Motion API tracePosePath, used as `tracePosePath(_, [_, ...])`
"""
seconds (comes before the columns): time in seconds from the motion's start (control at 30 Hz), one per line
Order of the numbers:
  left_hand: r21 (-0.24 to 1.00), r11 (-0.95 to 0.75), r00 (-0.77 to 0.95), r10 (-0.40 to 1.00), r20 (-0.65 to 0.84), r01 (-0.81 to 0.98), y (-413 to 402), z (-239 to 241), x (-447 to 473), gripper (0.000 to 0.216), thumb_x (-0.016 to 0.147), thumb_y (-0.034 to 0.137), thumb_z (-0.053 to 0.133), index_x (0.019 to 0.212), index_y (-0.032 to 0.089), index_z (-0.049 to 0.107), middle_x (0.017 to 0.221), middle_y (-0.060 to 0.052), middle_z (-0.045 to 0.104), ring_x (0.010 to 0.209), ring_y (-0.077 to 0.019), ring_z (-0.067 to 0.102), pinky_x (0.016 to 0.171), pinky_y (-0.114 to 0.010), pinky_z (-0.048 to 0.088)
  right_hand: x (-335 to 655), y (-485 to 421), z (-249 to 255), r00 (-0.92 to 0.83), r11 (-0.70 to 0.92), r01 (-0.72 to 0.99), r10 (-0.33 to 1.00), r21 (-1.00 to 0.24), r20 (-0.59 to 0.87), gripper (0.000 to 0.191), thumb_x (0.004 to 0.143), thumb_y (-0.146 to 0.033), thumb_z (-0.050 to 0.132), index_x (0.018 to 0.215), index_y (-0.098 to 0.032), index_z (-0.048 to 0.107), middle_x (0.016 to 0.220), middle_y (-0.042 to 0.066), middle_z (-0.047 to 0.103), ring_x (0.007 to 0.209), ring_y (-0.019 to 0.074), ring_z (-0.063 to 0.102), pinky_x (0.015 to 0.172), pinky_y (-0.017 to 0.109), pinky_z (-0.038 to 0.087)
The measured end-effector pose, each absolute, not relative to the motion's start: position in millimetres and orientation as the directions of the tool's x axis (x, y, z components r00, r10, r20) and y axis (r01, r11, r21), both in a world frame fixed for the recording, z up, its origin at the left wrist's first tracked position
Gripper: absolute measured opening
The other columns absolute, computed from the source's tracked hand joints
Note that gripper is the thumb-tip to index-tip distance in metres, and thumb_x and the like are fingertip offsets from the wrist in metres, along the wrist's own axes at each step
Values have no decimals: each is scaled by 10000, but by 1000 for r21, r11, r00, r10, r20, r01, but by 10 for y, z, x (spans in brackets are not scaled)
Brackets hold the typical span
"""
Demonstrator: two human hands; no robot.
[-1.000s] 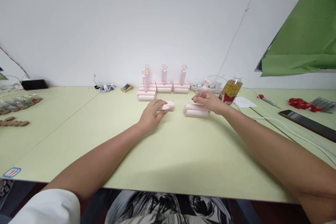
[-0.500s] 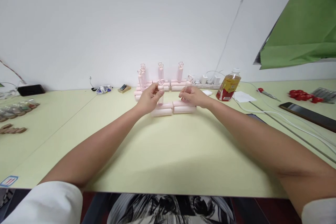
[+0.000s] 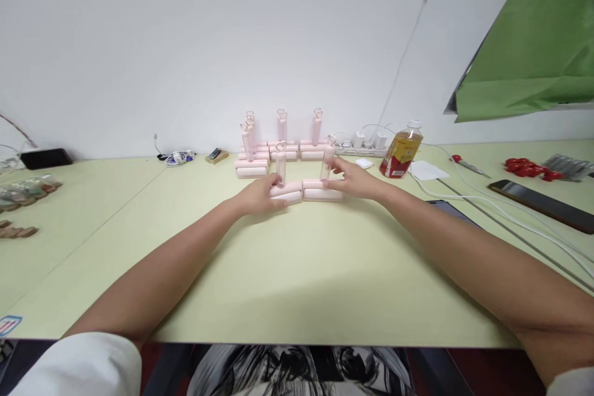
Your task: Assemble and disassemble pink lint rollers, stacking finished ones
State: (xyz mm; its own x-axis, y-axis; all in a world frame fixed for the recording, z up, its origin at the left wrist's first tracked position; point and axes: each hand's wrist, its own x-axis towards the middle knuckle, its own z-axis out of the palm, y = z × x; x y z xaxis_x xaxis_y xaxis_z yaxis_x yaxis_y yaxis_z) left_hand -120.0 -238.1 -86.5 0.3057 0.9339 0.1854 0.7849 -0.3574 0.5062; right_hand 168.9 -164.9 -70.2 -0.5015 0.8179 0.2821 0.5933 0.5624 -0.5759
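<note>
Two pink lint rollers stand side by side on the pale green table (image 3: 297, 272), each with an upright handle. My left hand (image 3: 258, 196) rests with curled fingers on the base of the left roller (image 3: 284, 192), whose handle (image 3: 280, 166) stands free above it. My right hand (image 3: 354, 179) pinches the handle of the right roller (image 3: 322, 192) near its bottom. Behind them, against the wall, stands a group of several more pink rollers (image 3: 278, 147) with heart-topped handles.
A bottle of amber liquid (image 3: 400, 151) stands right of the rollers, with a power strip (image 3: 362, 147) and white cables behind. A phone (image 3: 542, 203), red items (image 3: 529, 168) and a screwdriver (image 3: 466, 164) lie at right. Small packets (image 3: 23, 189) lie far left. Green cloth (image 3: 529, 55) hangs top right.
My left hand has dropped from the left roller's handle down to its base. Both rollers now stand together, and my right hand stays on the right handle.
</note>
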Motion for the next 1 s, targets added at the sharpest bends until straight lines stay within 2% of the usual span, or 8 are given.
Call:
tracePosePath(0.13, [410, -377, 323, 926, 195, 831, -2498, -869, -1241, 443, 738, 374, 660, 1151, 244, 566, 974, -42, 654, 773, -231, 598, 608, -300, 393, 1717, -2013, -706, -178, 531, 547, 830, -647, 529, 302, 799, -373, 646, 1029, -195, 564, 1009, 85, 628, 948, 237, 585, 796, 359, 449])
tracePosePath(0.2, [356, -444, 373, 893, 252, 822, -2578, -834, -1225, 445, 761, 344, 639, 1188, 243, 562, 1010, -56, 642, 810, -236, 600, 652, -314, 419, 1680, -2265, -696, -219, 576, 418, 815, -703, 537, 271, 799, -366, 658, 991, -208, 551, 887, 44, 609, 823, 195, 574, 738, 334, 449])
tracePosePath(0.3, [301, -566, 467, 815, 343, 767, -2716, -730, -1168, 569, 774, 328, 649, 1312, 234, 488, 1167, -96, 593, 935, -250, 598, 760, -343, 463, 1565, -2620, -669, -402, 455, 133, 837, -881, 371, 564, 736, -396, 749, 1203, -238, 476, 775, -17, 573, 668, 156, 552, 589, 283, 431])
tracePosePath(0.37, [334, -632, 494, 765, 413, 700, -2811, -656, -1119, 660, 770, 339, 678, 1372, 247, 423, 1263, -112, 550, 1025, -259, 586, 839, -362, 479, 1485, -2784, -647, -457, 355, 50, 839, -933, 295, 650, 701, -408, 789, 1246, -237, 480, 679, -48, 539, 575, 135, 507, 518, 262, 393])
tracePosePath(0.47, [467, -693, 434, 715, 549, 550, -2917, -584, -1047, 802, 753, 395, 731, 1435, 295, 320, 1344, -123, 496, 1128, -262, 561, 921, -374, 482, 1427, -2893, -620, -455, 202, -32, 869, -979, 194, 436, 752, -478, 728, 1075, -213, 603, 592, -45, 531, 472, 115, 452, 447, 260, 339])
tracePosePath(0.63, [663, -655, 229, 752, 618, 362, -2856, -544, -1077, 955, 700, 520, 770, 1444, 324, 205, 1221, -104, 568, 1119, -228, 588, 892, -343, 509, 1512, -2841, -591, -385, 50, -267, 910, -962, 154, 338, 776, -478, 676, 991, -225, 614, 628, -22, 618, 468, 127, 519, 469, 278, 404])
tracePosePath(0.77, [666, -551, 170, 819, 548, 504, -2631, -498, -1314, 821, 699, 450, 771, 1376, 270, 342, 1154, -89, 627, 1054, -220, 621, 902, -349, 491, 1638, -2738, -552, -212, 107, -325, 960, -940, 182, 304, 766, -466, 664, 961, -246, 588, 587, -43, 576, 454, 120, 486, 479, 279, 400])
tracePosePath(1.0, [322, -452, 443, 890, 107, 832, -2263, -497, -1356, 832, 680, 254, 659, 1461, 266, 373, 1339, -101, 600, 1117, -302, 593, 851, -362, 477, 1689, -2654, -588, -189, 128, -285, 964, -950, 187, 343, 778, -534, 638, 971, -260, 565, 589, -47, 561, 481, 134, 507, 506, 289, 425])
